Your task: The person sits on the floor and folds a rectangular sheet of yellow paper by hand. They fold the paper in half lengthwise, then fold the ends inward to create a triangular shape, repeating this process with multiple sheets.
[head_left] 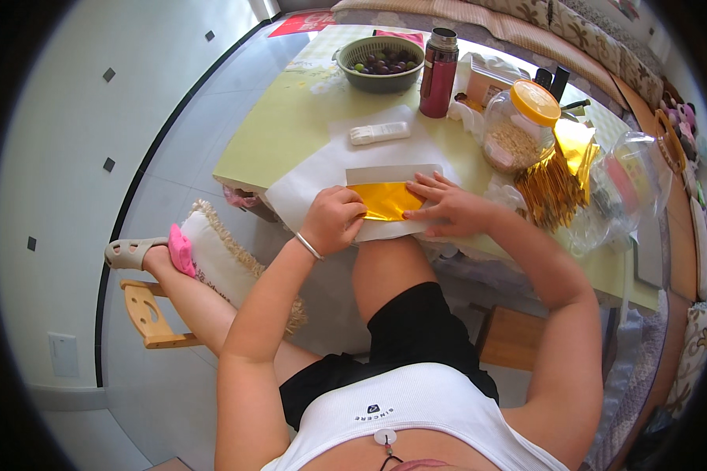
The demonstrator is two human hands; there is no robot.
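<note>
Found gold-faced paper (385, 202) on near part of white sheet (314, 169), with long axis running left to right; noted left hand (334, 218) touching left end with curled fingers, apparently pinching it; noted right hand (454, 208) equally near, touching right end with spread fingers.

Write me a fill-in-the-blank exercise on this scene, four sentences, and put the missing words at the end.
1. The left hand and right hand touch a shiny sheet whose colour is ____.
2. The maroon flask stands to the ____ of the colander.
3. A bracelet circles the person's ____ wrist.
4. The person's shorts are ____.

Missing words: gold; right; left; black.
</note>
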